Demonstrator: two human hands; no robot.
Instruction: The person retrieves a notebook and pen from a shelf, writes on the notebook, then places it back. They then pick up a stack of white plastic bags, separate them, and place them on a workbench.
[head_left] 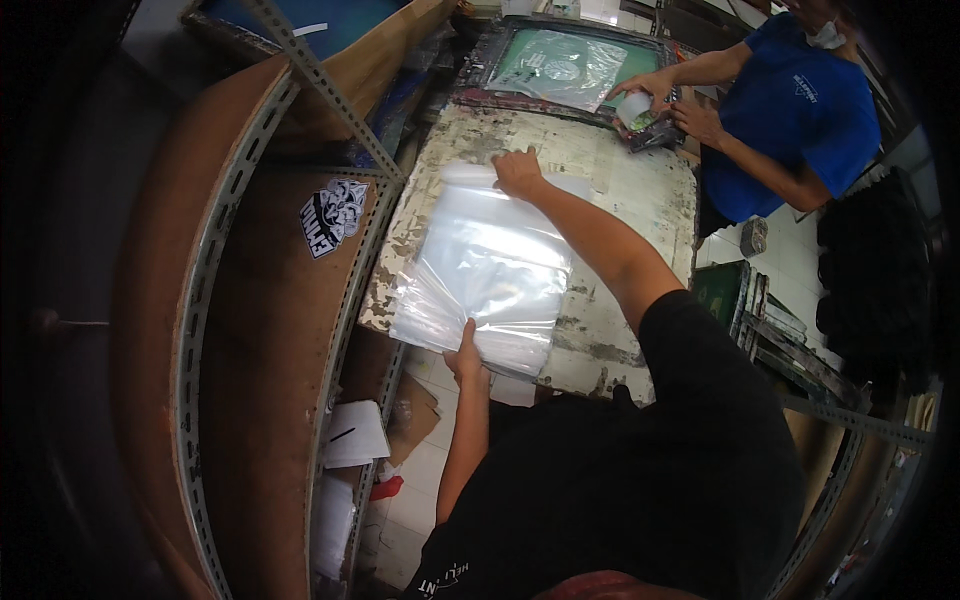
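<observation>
A stack of clear, shiny plastic bags [495,265] lies on a worn, paint-stained table [630,190], its near end reaching over the front edge. My left hand [466,358] grips that near end, thumb on top and fingers hidden underneath. At the far edge of the stack, my right hand [518,174] is closed on the plastic with its fingers curled; exactly how much it pinches is hard to make out. The sheets are creased and fan out near my left thumb.
Beyond the bags lies a green screen frame [487,80] with a plastic bag [560,68] on it. A co-worker in a blue shirt [805,110] handles a small white object [634,108] there. Metal-edged shelving [190,350] stands close on my left. Several frames [765,315] lean at right.
</observation>
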